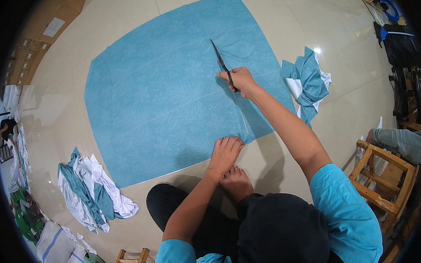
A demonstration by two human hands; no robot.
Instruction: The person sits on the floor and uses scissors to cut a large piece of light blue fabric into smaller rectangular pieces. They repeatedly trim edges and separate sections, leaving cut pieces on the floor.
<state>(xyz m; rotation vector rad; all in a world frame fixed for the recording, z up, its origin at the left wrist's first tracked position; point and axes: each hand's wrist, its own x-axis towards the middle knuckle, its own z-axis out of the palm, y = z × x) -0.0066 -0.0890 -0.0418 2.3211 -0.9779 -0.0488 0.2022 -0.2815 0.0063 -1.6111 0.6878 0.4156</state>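
A large teal patterned fabric [172, 86] is spread flat on the floor, crossed by faint pale straight lines. My right hand [240, 79] grips a pair of dark scissors [221, 60] whose blades point away from me over the right part of the cloth. A narrow slit runs from the near edge up toward the scissors. At the near edge, beside the start of that slit, my left hand [226, 152] is closed on the fabric with curled fingers. Whether the blades are parted is hard to make out.
Crumpled teal-and-white cloth [308, 81] lies to the right of the fabric, and another heap [92, 193] to its left. Cardboard boxes [54, 28] stand at the far left. A wooden stool [383, 176] is at the right, near another person's leg [398, 143]. White sacks [56, 243] sit at lower left.
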